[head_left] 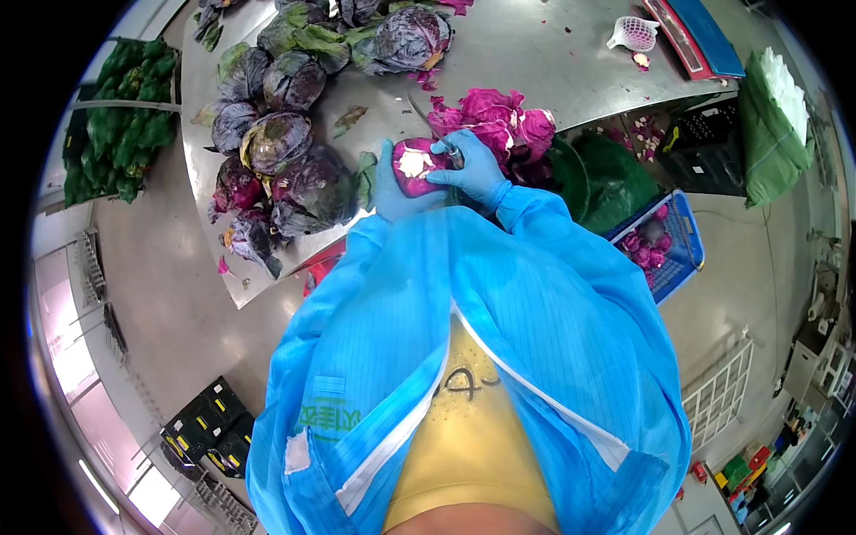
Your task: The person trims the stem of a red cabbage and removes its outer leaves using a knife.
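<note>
A trimmed red cabbage (414, 164), its pale cut core facing up, rests in my left hand (392, 189), which is gloved in blue and wraps round its left and lower side. My right hand (475, 169), also gloved, is closed at the cabbage's right side. A knife (453, 154) shows between its fingers; its thin blade seems to point away over the table, though the fingers hide most of the handle. Just beyond my right hand lie bright purple peeled cabbages and leaves (493, 116). Untrimmed dark red cabbages (308, 187) are heaped to the left.
The metal table (535, 45) carries more cabbages at the far left and a white mesh cup (634, 34) at the far right. Right of me are a green-lined bin (606, 178) and a blue crate (685, 236) of purple pieces. Green net sacks (134, 116) stand left.
</note>
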A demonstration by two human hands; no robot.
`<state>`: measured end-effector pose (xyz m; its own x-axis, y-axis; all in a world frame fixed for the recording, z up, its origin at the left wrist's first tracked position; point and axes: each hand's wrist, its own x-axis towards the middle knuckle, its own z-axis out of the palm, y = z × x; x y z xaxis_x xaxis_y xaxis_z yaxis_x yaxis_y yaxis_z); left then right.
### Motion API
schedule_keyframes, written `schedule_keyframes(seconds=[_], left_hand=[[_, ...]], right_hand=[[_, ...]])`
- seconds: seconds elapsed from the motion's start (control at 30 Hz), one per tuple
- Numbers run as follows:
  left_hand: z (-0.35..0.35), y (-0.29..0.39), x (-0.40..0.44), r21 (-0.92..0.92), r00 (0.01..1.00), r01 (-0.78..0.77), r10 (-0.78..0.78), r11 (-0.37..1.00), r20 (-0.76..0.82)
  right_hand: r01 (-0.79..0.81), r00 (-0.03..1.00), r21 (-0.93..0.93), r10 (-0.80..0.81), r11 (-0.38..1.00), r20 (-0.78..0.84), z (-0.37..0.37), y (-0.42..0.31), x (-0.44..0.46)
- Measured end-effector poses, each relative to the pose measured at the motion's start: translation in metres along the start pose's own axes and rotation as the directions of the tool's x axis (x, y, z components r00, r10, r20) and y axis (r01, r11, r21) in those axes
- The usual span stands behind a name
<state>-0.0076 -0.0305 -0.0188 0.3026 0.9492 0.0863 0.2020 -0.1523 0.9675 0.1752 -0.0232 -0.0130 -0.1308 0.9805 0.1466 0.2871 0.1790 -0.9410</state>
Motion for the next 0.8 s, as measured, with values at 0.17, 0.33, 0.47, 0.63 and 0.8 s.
schedule_keyframes(seconds=[0.17,0.33,0.47,0.63,0.8], left_hand=[[-0.006,0.008,0.012,0.184,0.994,-0.047,0.029,0.982,0.102],[-0.007,-0.016,0.011,-0.06,0.996,0.063,-0.059,0.996,0.062],[-0.004,0.001,0.011,-0.115,0.993,0.102,-0.094,0.988,0.073],[0.001,0.001,0.015,0.005,0.995,0.061,-0.061,0.998,0.084],[0.0,-0.004,0.014,0.234,0.999,-0.017,0.023,0.972,-0.026]], right_hand=[[-0.102,0.988,0.058,0.094,0.993,0.119,-0.004,0.0,0.006],[-0.273,0.958,0.507,0.187,0.817,0.216,-0.007,0.0,0.0],[-0.3,0.949,0.374,0.233,0.877,0.215,-0.02,-0.014,-0.002],[-0.465,0.885,0.492,0.401,0.736,0.238,-0.054,-0.041,-0.004],[-0.208,0.978,0.082,0.21,0.975,-0.02,-0.033,-0.003,-0.016]])
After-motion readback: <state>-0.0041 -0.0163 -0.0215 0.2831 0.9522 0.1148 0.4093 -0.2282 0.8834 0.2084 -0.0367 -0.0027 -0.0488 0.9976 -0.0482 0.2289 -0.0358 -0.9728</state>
